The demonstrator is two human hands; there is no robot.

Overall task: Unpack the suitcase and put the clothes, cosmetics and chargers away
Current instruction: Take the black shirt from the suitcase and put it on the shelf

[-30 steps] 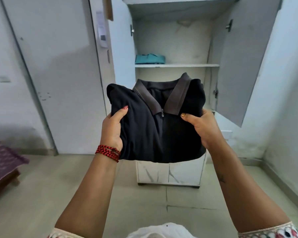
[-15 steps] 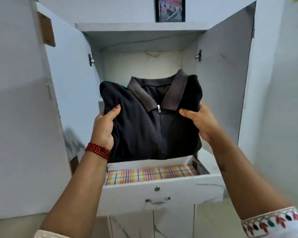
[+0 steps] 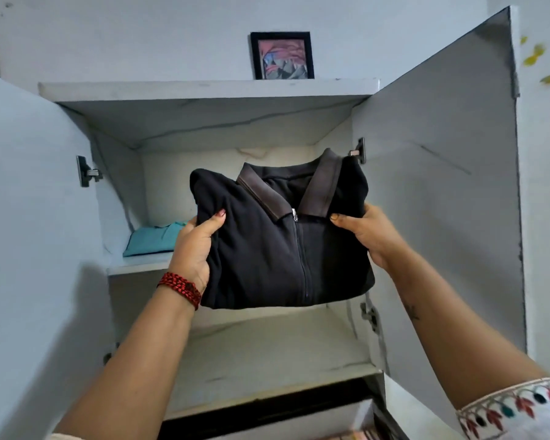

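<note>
White cupboard doors (image 3: 29,217) flank you, and the plaid-lined drawer (image 3: 299,422) seen half a second ago has slid to the frame's bottom edge. Your left hand (image 3: 194,246) and right hand (image 3: 372,233) grip the folded black jacket (image 3: 267,249) between them by its sides, thumbs on top, before the upper shelf (image 3: 137,265), where a teal garment (image 3: 153,238) lies at left; a framed picture (image 3: 281,55) stands above.

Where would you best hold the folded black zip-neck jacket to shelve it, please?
Grip the folded black zip-neck jacket by its side edges, one from each side, as the left hand and right hand do: thumbs on top, fingers beneath likely keep the flat bundle folded.
</note>
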